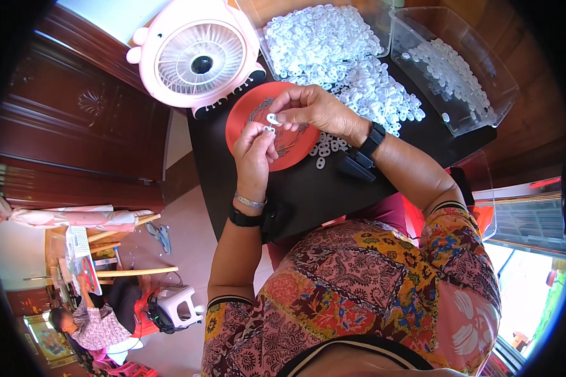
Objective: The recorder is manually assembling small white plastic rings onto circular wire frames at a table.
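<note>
Above an orange-red round plate [303, 156], my two hands meet, fingertips close together. My left hand [254, 149] is closed in a pinch on a small white plastic piece with two holes [269, 129]. The fingers of my right hand [317, 112] pinch another small white plastic piece [271, 117], just above the first. Whether the two pieces touch is too small to tell. Thin grey metal pins [258, 114] lie on the plate, partly hidden under my hands. A heap of similar white pieces [383, 94] spreads over the table to the right of the plate.
A pink fan [163, 78] stands behind the plate on the left. On the dark table [220, 182], one transparent box [388, 31] overflows with white pieces; another transparent box [508, 103] holds fewer. Across the room, another person [100, 323] sits near a white stool [181, 306].
</note>
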